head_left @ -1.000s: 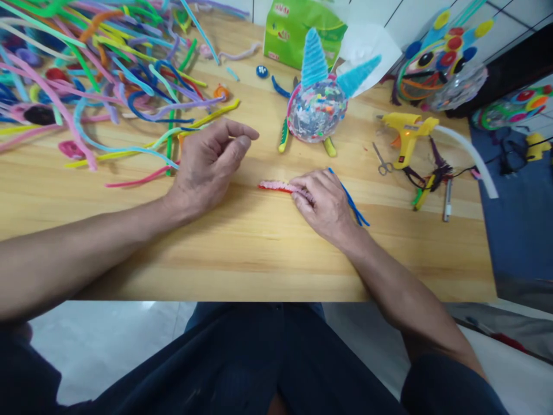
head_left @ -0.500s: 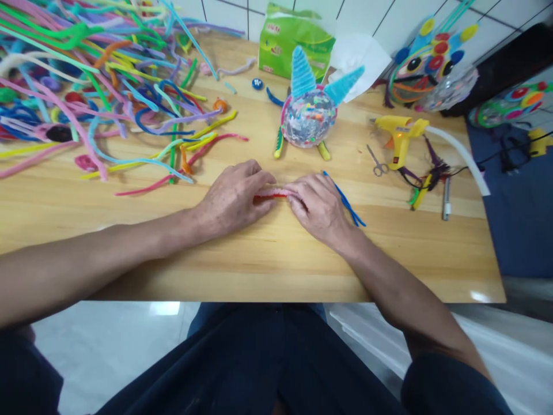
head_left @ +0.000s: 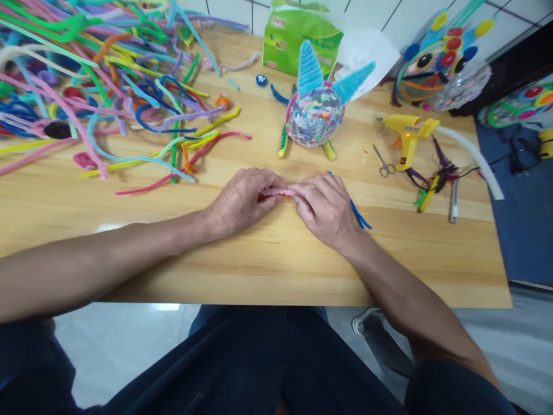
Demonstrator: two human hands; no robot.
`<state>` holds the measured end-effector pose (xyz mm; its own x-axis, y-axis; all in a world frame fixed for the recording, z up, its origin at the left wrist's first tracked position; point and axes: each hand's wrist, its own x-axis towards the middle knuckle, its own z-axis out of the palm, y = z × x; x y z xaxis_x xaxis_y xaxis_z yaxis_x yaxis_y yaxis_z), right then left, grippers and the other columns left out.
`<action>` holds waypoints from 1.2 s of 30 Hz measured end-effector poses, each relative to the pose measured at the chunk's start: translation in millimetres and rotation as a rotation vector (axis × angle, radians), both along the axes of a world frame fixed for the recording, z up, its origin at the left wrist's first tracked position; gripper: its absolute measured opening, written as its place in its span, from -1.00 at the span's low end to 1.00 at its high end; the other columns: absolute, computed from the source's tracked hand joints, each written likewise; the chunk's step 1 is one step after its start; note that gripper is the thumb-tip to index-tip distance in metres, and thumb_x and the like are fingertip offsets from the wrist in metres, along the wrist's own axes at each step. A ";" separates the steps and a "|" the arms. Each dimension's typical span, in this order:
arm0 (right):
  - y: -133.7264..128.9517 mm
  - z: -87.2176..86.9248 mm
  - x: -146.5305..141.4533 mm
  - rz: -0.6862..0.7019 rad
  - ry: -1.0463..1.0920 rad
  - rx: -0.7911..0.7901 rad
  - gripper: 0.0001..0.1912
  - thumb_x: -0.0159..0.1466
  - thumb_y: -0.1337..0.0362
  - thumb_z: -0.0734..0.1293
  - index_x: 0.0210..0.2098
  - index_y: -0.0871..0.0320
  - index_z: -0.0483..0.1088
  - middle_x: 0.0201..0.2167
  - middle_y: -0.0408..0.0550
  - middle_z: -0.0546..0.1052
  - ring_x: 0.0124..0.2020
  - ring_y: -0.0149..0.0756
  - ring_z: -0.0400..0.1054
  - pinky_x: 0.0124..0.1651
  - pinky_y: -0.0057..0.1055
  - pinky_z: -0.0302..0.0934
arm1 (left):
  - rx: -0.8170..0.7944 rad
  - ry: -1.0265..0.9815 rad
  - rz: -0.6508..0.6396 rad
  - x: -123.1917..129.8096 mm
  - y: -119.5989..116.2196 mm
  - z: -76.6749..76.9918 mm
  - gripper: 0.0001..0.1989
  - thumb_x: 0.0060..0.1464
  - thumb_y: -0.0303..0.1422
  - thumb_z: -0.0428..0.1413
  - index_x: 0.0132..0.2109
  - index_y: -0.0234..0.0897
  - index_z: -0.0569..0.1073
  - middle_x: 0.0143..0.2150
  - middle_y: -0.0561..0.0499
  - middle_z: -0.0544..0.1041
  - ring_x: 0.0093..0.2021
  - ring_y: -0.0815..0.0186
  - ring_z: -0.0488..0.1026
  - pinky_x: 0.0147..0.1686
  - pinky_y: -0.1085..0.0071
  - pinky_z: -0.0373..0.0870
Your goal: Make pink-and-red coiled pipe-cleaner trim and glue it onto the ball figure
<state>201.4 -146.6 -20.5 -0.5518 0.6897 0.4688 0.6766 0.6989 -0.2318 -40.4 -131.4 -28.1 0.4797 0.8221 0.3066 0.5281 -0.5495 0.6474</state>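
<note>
A short strip of pink and red pipe cleaners runs sideways between my hands, just over the table. My left hand pinches its left end between thumb and fingers. The right end is in the closed fingers of my right hand. Blue pipe cleaners lie beside my right hand, partly hidden by it. Beyond both hands stands a round, clear craft figure filled with colourful bits, with light-blue pipe-cleaner ears. Yellow-and-green handles stick out beneath it.
Many loose pipe cleaners cover the table's far left. A green tissue pack stands at the back. To the right lie small scissors, a yellow glue gun and a cutter knife. Another decorated figure stands by the wall.
The view has shifted slightly. Both hands keep their pinch on the strip, with little change in their pose. A person's shoe and leg now show under the table at the right.
</note>
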 end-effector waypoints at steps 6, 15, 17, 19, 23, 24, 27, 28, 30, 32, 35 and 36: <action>-1.1 -0.7 -0.7 0.015 0.035 -0.010 -0.76 0.50 0.38 0.32 0.06 0.02 0.56 -0.08 0.02 0.68 -0.05 -0.06 0.52 0.05 -0.06 0.33 | -0.015 -0.046 -0.016 -1.8 0.6 -2.8 -0.90 0.35 -0.39 0.21 -0.06 -0.19 0.64 -0.18 0.00 0.71 -0.18 0.22 0.60 -0.02 0.27 0.47; -0.8 -0.4 2.5 0.011 0.068 0.026 -0.71 0.49 0.41 0.33 0.12 0.00 0.54 -0.05 0.01 0.69 -0.05 -0.07 0.55 0.04 -0.06 0.37 | -0.140 -0.175 -0.075 -2.4 -3.7 12.4 -0.83 0.35 -0.27 0.26 0.00 -0.24 0.62 -0.25 0.00 0.69 -0.34 0.31 0.55 -0.29 0.39 0.43; -0.7 -0.4 3.2 0.007 0.077 0.038 -0.71 0.49 0.41 0.33 0.12 -0.01 0.54 -0.05 0.00 0.69 -0.05 -0.07 0.55 0.04 -0.06 0.37 | -0.135 -0.147 -0.071 -3.1 -3.6 13.5 -0.85 0.34 -0.33 0.23 -0.01 -0.24 0.62 -0.26 0.02 0.69 -0.34 0.32 0.55 -0.30 0.40 0.42; -0.7 -0.3 3.6 0.021 0.086 0.074 -0.70 0.49 0.42 0.33 0.13 -0.01 0.53 -0.05 -0.01 0.69 -0.06 -0.08 0.55 0.02 -0.08 0.37 | -0.112 -0.118 -0.060 -3.6 -3.5 12.6 -0.86 0.32 -0.37 0.21 -0.03 -0.23 0.63 -0.27 0.03 0.68 -0.34 0.33 0.55 -0.30 0.41 0.41; -1.6 0.6 3.5 0.042 0.073 0.098 -0.71 0.50 0.41 0.33 0.14 0.01 0.52 -0.06 0.00 0.69 -0.07 -0.09 0.55 0.01 -0.09 0.37 | -0.105 -0.130 -0.052 -3.3 -5.2 8.9 -0.85 0.34 -0.36 0.19 -0.01 -0.20 0.64 -0.24 0.03 0.71 -0.31 0.33 0.58 -0.27 0.43 0.45; -2.0 0.7 3.3 0.037 0.065 0.084 -0.71 0.50 0.40 0.33 0.13 0.00 0.53 -0.06 0.00 0.69 -0.06 -0.08 0.55 0.01 -0.09 0.38 | -0.106 -0.144 -0.051 -3.0 -6.0 8.1 -0.84 0.36 -0.35 0.18 0.00 -0.20 0.63 -0.22 0.02 0.72 -0.29 0.32 0.60 -0.25 0.43 0.47; -2.9 0.5 2.6 0.014 0.052 0.043 -0.72 0.50 0.37 0.32 0.13 -0.02 0.54 -0.06 0.00 0.68 -0.05 -0.07 0.54 0.03 -0.06 0.37 | -0.105 -0.191 -0.056 -2.2 -7.5 6.0 -0.83 0.39 -0.32 0.16 0.01 -0.21 0.63 -0.18 0.00 0.73 -0.25 0.31 0.63 -0.21 0.41 0.52; -3.0 0.2 2.5 0.012 0.054 0.039 -0.72 0.50 0.37 0.32 0.13 -0.02 0.54 -0.06 0.00 0.68 -0.06 -0.07 0.54 0.04 -0.06 0.37 | -0.104 -0.204 -0.057 -2.1 -7.7 5.4 -0.82 0.39 -0.31 0.16 0.01 -0.21 0.63 -0.18 0.00 0.73 -0.25 0.31 0.63 -0.20 0.41 0.53; -2.9 -0.3 2.3 0.020 0.068 0.050 -0.72 0.50 0.38 0.32 0.12 -0.02 0.55 -0.07 -0.01 0.68 -0.07 -0.08 0.54 0.03 -0.07 0.37 | -0.108 -0.222 -0.060 -2.1 -7.7 4.5 -0.81 0.40 -0.30 0.16 0.01 -0.22 0.64 -0.19 -0.01 0.73 -0.26 0.32 0.63 -0.21 0.42 0.52; -2.7 -0.6 2.0 0.031 0.081 0.065 -0.72 0.50 0.39 0.32 0.11 -0.02 0.55 -0.08 -0.01 0.68 -0.08 -0.09 0.54 0.02 -0.08 0.37 | -0.120 -0.238 -0.061 -2.3 -7.6 4.5 -0.81 0.40 -0.30 0.16 0.00 -0.23 0.65 -0.19 -0.01 0.74 -0.27 0.32 0.63 -0.22 0.43 0.51; -2.7 -0.7 1.7 0.017 0.077 0.039 -0.72 0.49 0.39 0.33 0.10 -0.02 0.56 -0.08 -0.01 0.68 -0.07 -0.08 0.54 0.03 -0.06 0.39 | -0.159 -0.254 -0.062 -2.8 -7.7 6.7 -0.80 0.40 -0.28 0.17 -0.01 -0.23 0.66 -0.19 -0.01 0.74 -0.26 0.33 0.62 -0.23 0.44 0.50; -2.7 -0.6 1.7 0.008 0.077 0.022 -0.72 0.49 0.38 0.33 0.11 -0.02 0.56 -0.07 0.00 0.68 -0.06 -0.07 0.55 0.04 -0.05 0.40 | -0.173 -0.258 -0.061 -2.9 -7.8 7.8 -0.80 0.40 -0.27 0.17 -0.01 -0.23 0.66 -0.19 -0.01 0.74 -0.26 0.32 0.62 -0.23 0.44 0.50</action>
<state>203.1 -149.3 -21.0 -0.5194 0.6743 0.5249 0.6515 0.7100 -0.2674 -43.4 -139.2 -20.3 0.4542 0.8448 0.2829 0.3037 -0.4453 0.8423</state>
